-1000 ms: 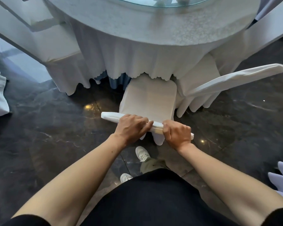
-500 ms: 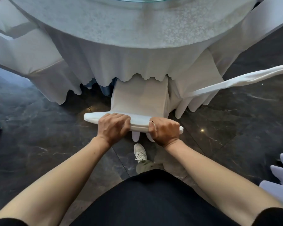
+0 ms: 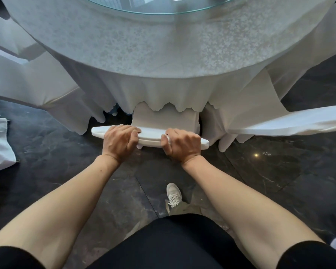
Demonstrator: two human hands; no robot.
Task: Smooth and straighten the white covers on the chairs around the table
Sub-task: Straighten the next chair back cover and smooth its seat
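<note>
1. Two hands on one chair back: the left hand (image 3: 120, 141) and the right hand (image 3: 183, 145) sit just below the middle of the frame, both clamped over the top edge of the white chair cover (image 3: 150, 135).
2. Left-hand fingers (image 3: 133, 131) are curled right over the top rail, closed on the fabric; on the right, the thumb pinches the near side and the fingers wrap out of sight over the far side.
3. Why side by side? Gripping either side of centre probably lets the cover be tugged evenly, so the seam sits square on the rail.
4. The covered seat (image 3: 164, 118) runs up-frame and tucks under the scalloped hem of the tablecloth (image 3: 163, 90), so this chair is pushed close in to the round table (image 3: 144, 43).
5. More covered chairs wait at the left edge (image 3: 31, 82) and right edge (image 3: 291, 123) of the frame — by my reckoning, those are not yet dealt with.
6. A white sneaker (image 3: 174, 194) is planted lower centre, on the dark marble floor (image 3: 47, 152), likely for bracing.
</note>
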